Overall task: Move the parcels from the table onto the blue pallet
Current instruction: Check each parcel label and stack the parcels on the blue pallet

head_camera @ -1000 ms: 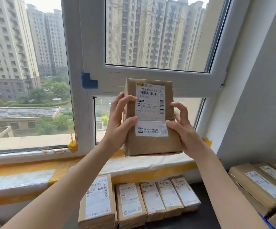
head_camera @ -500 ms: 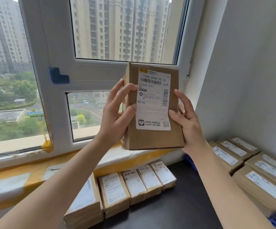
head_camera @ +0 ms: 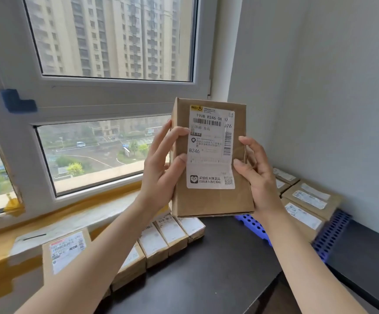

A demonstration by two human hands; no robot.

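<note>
I hold a brown cardboard parcel (head_camera: 213,200) with a white shipping label upright in front of me, above the dark table (head_camera: 206,279). My left hand (head_camera: 159,171) grips its left edge, thumb on the label face. My right hand (head_camera: 256,175) grips its right edge. The blue perforated pallet (head_camera: 329,234) lies at the right by the wall, with several labelled parcels (head_camera: 306,200) on it. A row of parcels (head_camera: 163,241) stands on the table under the window sill.
A window with a white frame (head_camera: 107,98) fills the left and centre. A grey wall (head_camera: 331,87) rises directly behind the pallet. A yellow-taped sill (head_camera: 48,218) runs behind the table's parcels. A larger parcel (head_camera: 66,252) stands at the row's left end.
My view and both hands have swung to the right with the parcel. The pallet and its parcels have come further into view, and the row on the table has slid left.
</note>
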